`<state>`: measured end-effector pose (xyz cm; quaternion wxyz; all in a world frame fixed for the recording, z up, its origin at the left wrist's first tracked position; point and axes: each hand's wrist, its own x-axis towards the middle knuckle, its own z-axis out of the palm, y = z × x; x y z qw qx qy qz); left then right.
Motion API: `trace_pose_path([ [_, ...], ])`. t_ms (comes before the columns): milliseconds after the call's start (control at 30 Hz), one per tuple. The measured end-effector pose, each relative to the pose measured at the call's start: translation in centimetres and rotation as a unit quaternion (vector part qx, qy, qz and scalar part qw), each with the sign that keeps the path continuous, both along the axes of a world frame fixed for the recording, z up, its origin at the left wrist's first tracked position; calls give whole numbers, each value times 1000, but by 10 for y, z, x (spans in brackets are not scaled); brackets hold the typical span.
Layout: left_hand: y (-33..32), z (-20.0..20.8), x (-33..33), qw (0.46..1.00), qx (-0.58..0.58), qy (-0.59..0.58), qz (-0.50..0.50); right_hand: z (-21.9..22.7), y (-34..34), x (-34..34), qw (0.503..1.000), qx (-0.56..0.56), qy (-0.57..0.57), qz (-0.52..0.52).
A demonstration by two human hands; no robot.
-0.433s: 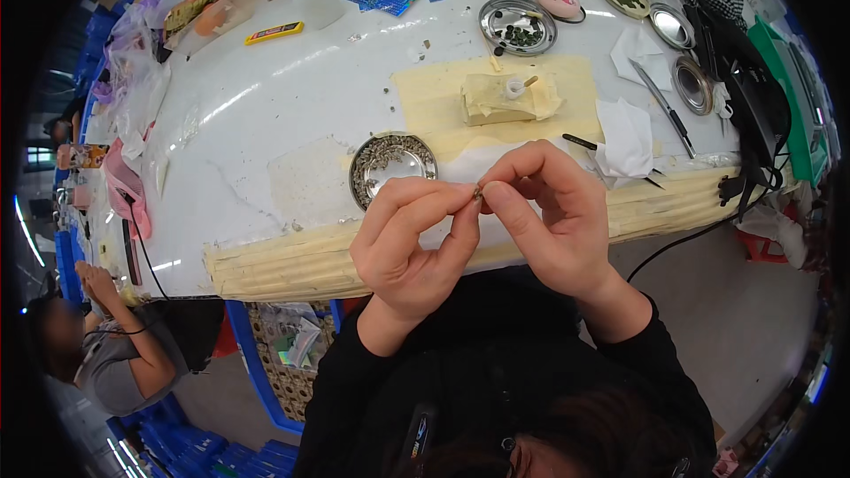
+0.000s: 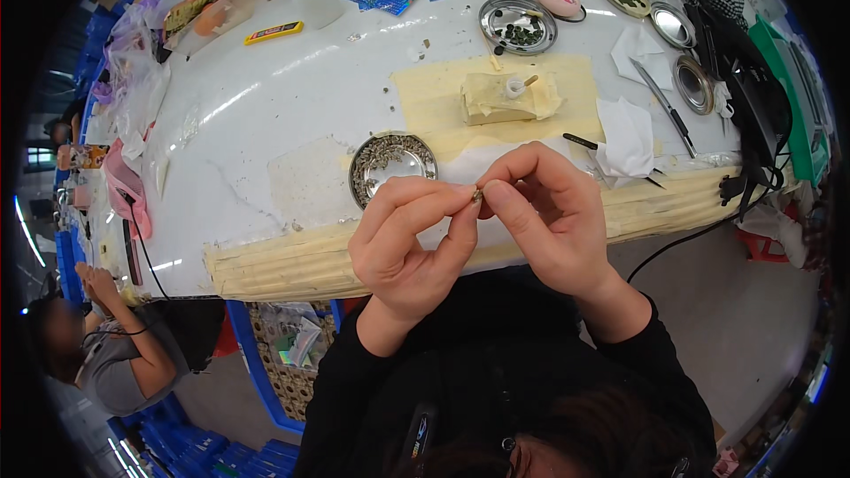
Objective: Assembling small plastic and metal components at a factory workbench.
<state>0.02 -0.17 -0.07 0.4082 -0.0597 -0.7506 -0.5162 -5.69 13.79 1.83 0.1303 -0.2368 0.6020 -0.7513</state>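
Observation:
Just above the table's near edge, a tiny brownish metallic piece (image 2: 477, 196) sits pinched between the fingertips of both hands; it is too small for its kind to be told. My left hand (image 2: 412, 235) holds it with thumb and forefinger. From the other side, the thumb and curled forefinger of my right hand (image 2: 553, 221) close on the same piece. Beyond my left hand stands a round metal dish (image 2: 356, 179) with many small greyish bits in it. White paper (image 2: 469, 162) lies behind the fingers, partly hidden by them.
A tape-wrapped block (image 2: 491, 106) with a small white cup stands beyond my hands. Farther back sits a metal plate (image 2: 542, 42) of dark green pieces. Tweezers (image 2: 653, 81) and a white cloth (image 2: 625, 140) lie to the right. A co-worker (image 2: 133, 345) sits at the far left.
The small piece appears slightly turned between the fingertips, and my fingers have shifted a little. Everything else stays in place.

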Motion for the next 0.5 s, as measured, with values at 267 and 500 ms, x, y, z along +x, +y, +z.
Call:
trace_pose_path([
  [267, 2, 1, -1, 998, -50, 14, 17, -1, 2, -2, 998, 17, 62, -23],
  [500, 2, 2, 1, 1000, -24, -5, -4, -1, 4, -1, 999, -10, -33, 34],
])
